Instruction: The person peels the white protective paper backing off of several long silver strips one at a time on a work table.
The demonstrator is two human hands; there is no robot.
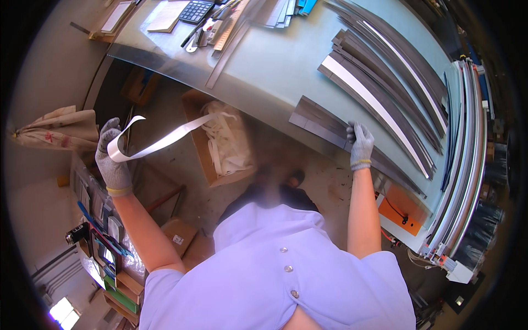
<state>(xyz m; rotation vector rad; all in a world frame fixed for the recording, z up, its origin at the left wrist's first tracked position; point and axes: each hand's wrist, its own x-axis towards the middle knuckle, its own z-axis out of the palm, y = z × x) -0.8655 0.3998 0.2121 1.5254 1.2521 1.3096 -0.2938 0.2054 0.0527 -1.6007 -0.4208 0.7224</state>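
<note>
My left hand (111, 159), in a grey knit glove, is raised out to the left and grips a long white strip (165, 140) that curls around the fingers and trails right toward a cardboard box (206, 159) on the floor. My right hand (360, 144), also gloved, presses on the near end of a dark grey flat strip (324, 125) lying at the front edge of the pale work table (275, 66). Several more long dark and white-faced strips (379, 93) lie fanned across the table to the right.
The box holds a heap of white strip offcuts (225, 137). A calculator (196, 10), pens, a metal ruler (223, 55) and pads lie at the table's far end. Long metal profiles (467, 165) line the right edge. Shelving with tools (104, 242) stands at the left.
</note>
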